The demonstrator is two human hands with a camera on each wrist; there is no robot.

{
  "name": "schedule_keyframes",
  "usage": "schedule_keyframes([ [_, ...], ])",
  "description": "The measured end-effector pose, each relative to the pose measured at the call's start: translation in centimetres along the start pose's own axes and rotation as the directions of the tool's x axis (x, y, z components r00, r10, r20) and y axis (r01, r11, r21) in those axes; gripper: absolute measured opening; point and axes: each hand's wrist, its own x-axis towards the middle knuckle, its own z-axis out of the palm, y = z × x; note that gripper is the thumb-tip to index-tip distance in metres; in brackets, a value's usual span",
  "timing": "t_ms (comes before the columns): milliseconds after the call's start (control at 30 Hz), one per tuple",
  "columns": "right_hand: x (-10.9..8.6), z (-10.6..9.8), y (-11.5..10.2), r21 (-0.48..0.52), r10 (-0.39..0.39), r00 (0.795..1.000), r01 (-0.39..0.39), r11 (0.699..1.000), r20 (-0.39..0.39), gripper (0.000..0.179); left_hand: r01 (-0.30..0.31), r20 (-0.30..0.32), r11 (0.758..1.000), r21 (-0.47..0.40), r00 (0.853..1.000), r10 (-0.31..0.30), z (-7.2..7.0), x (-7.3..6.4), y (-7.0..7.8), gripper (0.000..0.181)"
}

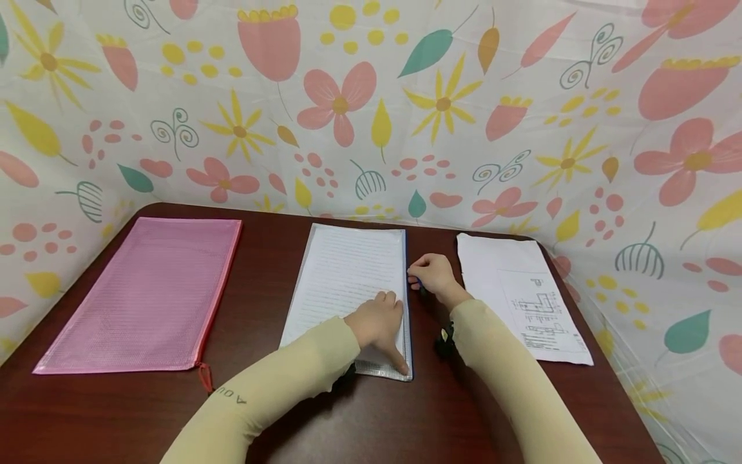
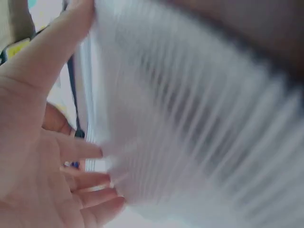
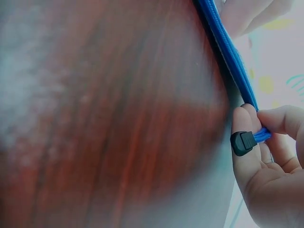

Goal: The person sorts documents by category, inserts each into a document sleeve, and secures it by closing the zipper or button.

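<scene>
A clear mesh zip pouch [image 1: 348, 277] with lined paper inside lies mid-table, a blue zipper [image 3: 230, 54] along its right edge. My left hand [image 1: 379, 327] rests on its lower right part with fingers spread; the left wrist view shows those fingers [image 2: 90, 151] against the ribbed plastic. At the right edge, my right hand [image 1: 436, 276] pinches the blue cord of the zipper pull between thumb and fingers. The cord's black end [image 3: 243, 143] sticks out past the fingers in the right wrist view. The slider itself is hidden by the fingertips.
A pink mesh zip pouch [image 1: 151, 290] with a red zipper and red cord lies at the left. On the right is a stack of white sheets [image 1: 493, 270] with a printed drawing. A flower-patterned curtain [image 1: 371, 116] stands behind the dark wooden table [image 1: 429, 412].
</scene>
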Motion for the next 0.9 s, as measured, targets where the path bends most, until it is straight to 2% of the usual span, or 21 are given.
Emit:
schedule_keyframes([
  [200, 0.5, 0.2, -0.1, 0.015, 0.006, 1.000, -0.006, 1.000, -0.005, 0.015, -0.018, -0.011, 0.999, -0.040, 1.000, 0.017, -0.9, 0.6, -1.5, 0.101],
  [433, 1.2, 0.0, -0.1, 0.037, 0.014, 1.000, -0.014, 0.999, -0.014, 0.017, 0.022, 0.039, 0.985, -0.174, 0.999, -0.016, -1.0, 0.5, -2.6, 0.098],
  [633, 1.8, -0.1, -0.1, 0.052, 0.009, 0.999, -0.008, 0.999, -0.031, 0.018, 0.012, 0.049, 0.985, -0.173, 0.999, -0.003, -1.1, 0.7, -3.0, 0.093],
  [900, 2.5, -0.1, -0.2, 0.081, 0.032, 0.999, -0.028, 0.996, -0.044, 0.017, 0.007, 0.027, 0.985, -0.174, 1.000, -0.002, -1.3, 0.5, -3.3, 0.090],
])
